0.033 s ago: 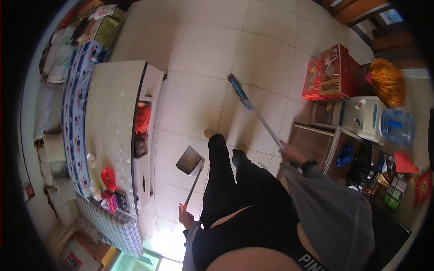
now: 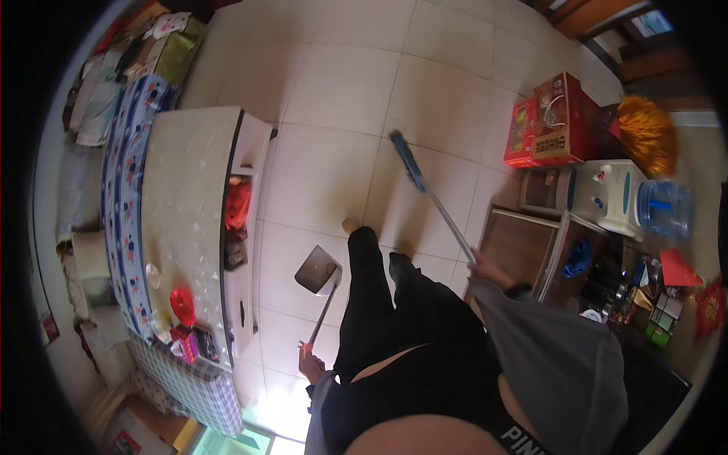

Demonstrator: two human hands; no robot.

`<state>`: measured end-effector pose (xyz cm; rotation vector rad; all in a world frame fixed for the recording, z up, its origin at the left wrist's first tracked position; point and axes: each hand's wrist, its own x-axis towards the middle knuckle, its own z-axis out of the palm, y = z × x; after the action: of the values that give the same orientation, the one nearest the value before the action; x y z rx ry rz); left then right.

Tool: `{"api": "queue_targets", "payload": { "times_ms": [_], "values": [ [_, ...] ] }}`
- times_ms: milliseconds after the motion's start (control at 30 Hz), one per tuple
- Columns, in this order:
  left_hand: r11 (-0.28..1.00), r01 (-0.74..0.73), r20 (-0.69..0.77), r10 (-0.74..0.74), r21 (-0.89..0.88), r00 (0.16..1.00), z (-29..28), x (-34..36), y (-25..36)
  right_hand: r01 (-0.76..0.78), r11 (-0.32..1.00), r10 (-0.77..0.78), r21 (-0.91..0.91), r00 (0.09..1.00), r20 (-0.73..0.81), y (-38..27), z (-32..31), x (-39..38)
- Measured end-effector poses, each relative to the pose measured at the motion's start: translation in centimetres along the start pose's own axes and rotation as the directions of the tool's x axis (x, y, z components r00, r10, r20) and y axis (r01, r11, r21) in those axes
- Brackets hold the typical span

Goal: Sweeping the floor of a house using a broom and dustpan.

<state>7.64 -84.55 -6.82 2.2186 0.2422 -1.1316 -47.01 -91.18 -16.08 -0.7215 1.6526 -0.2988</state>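
Your right hand point(image 2: 491, 271) is closed around the upper end of a long-handled broom point(image 2: 444, 214), its thin grey pole slanting forward and to the left. The blue broom head point(image 2: 407, 162) is ahead of your feet, over the pale tiled floor point(image 2: 326, 174); whether its bristles touch the tiles, you cannot tell from this angle. Your left hand point(image 2: 311, 364) is wrapped around the handle of a long-handled dustpan point(image 2: 318, 271), low at your left side. The grey pan is just beside your left trouser leg point(image 2: 362, 280), between it and the coffee table point(image 2: 186, 197), and well apart from the broom head.

On the coffee table's top, near its closer end, are a red object point(image 2: 182, 305) and a pink tissue box point(image 2: 184, 345); a red bag point(image 2: 237, 203) sits in its open side shelf. A sofa with a blue patterned cover point(image 2: 125, 205) runs along the far left. To your right, red gift boxes point(image 2: 561, 125) stand near a white water dispenser point(image 2: 607, 199) with its clear blue bottle point(image 2: 665, 208).
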Motion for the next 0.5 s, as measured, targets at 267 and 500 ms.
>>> {"api": "queue_targets", "payload": {
  "times_ms": [267,500],
  "values": [
    [0.974,-0.181,0.186,0.155,0.136,0.97,5.3,4.3,10.1,-0.334,0.67,0.314,0.663,0.937,0.155,7.0,8.1,1.0],
    [0.942,-0.283,0.322,0.216,0.178,0.922,7.8,6.7,15.8,-0.236,0.071,0.165,0.969,0.961,0.222,-14.4,8.2,14.5]
  ]
}}
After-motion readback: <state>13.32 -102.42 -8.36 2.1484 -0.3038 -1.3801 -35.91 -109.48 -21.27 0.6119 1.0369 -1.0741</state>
